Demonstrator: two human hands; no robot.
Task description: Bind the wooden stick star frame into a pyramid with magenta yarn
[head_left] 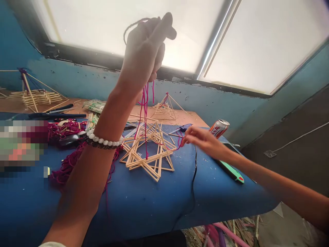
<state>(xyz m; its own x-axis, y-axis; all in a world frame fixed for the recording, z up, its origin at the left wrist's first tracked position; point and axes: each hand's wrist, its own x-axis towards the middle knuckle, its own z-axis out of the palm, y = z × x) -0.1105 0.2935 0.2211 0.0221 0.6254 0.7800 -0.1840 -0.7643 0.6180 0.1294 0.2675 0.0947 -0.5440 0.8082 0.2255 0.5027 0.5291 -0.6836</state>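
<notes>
My left hand (145,49) is raised high in front of the window, fingers closed on magenta yarn (146,118). Several strands hang from it down to a star-shaped frame of thin wooden sticks (144,164) on the blue table. One strand ends in a knot on the frame's front sticks. Beside the frame's right corner, my right hand (196,136) pinches a yarn end that runs from that corner. The frame appears to rest on the table, its triangles crossing one another.
A tangled yarn heap (69,168) lies left, near black scissors (61,115). Stick pyramids (164,109) stand behind. On the right are a drink can (219,127), a green-edged tool (232,171) and a black cable (194,175). The window (257,44) is behind.
</notes>
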